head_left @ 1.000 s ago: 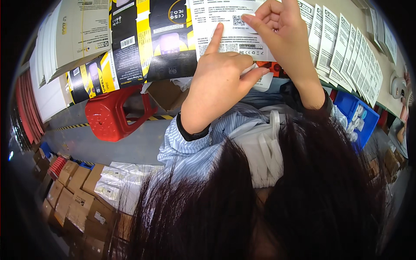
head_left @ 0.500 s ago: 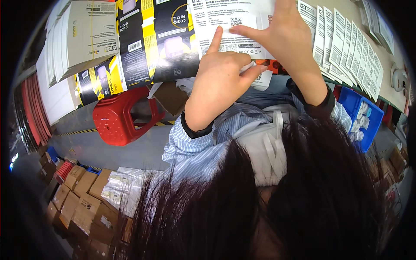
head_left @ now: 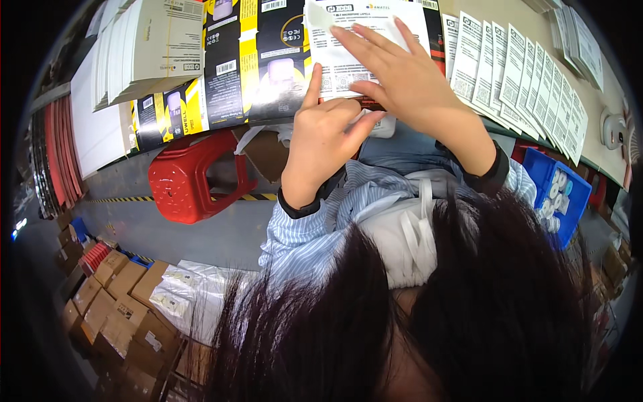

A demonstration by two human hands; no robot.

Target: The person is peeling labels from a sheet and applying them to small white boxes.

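A white printed sheet (head_left: 328, 47) lies on black-and-yellow printed card (head_left: 228, 94) in front of me. My right hand (head_left: 405, 87) rests across the sheet, fingers spread and palm down. At the sheet's lower left edge, my left hand (head_left: 328, 130) touches it with an outstretched index finger; its thumb sticks out to the side and the other fingers are curled, with nothing visible in them. The sheet's far left corner looks lifted or curled. To its right, several similar printed sheets (head_left: 529, 80) are fanned out in an overlapping row.
A thick stack of folded printed sheets (head_left: 167, 40) stands on the left of the table. Below the table edge are a red plastic stool (head_left: 177, 184) and a blue bin (head_left: 569, 208) with white rolls. Cardboard boxes (head_left: 127, 315) are piled on the floor behind.
My right hand has shifted left and flattened over the sheet, its fingers now pointing up and left. My left hand has stayed near the sheet's left edge. The whole view has shifted slightly.
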